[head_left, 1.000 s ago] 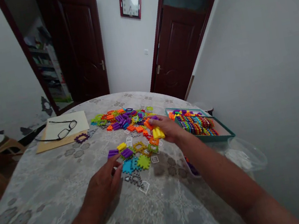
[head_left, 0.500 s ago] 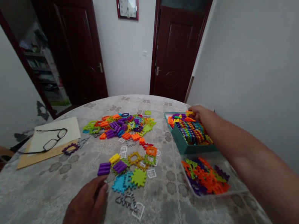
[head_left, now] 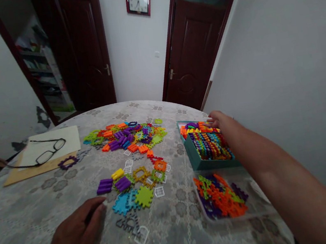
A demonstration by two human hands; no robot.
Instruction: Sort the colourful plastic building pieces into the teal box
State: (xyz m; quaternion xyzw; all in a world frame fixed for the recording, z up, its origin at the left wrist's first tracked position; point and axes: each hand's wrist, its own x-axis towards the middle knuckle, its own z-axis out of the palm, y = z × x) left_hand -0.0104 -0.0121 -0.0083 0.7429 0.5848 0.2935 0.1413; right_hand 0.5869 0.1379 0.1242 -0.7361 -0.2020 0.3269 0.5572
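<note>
My left hand (head_left: 83,223) rests on the patterned tablecloth at the lower left, thumb and fingers apart, with nothing in it. Just beyond its fingertips lie a purple piece (head_left: 104,186) and a blue gear piece (head_left: 122,204). My right hand (head_left: 217,119) reaches over the far end of the teal box (head_left: 195,154), above its compartment of orange, yellow and purple pieces. Its fingers are spread and no piece shows between them. Rows of colourful pieces (head_left: 209,145) fill the nearer part of the box.
A clear plastic tray (head_left: 226,219) with orange, green and purple pieces sits in front of the box. A large colourful pile (head_left: 125,138) lies mid-table. Eyeglasses (head_left: 45,156) rest on paper (head_left: 72,139) at the left.
The yellow piece at my right fingertips is no longer seen there, and those fingers have spread. The view has shifted slightly, so the table pieces appear farther left.
</note>
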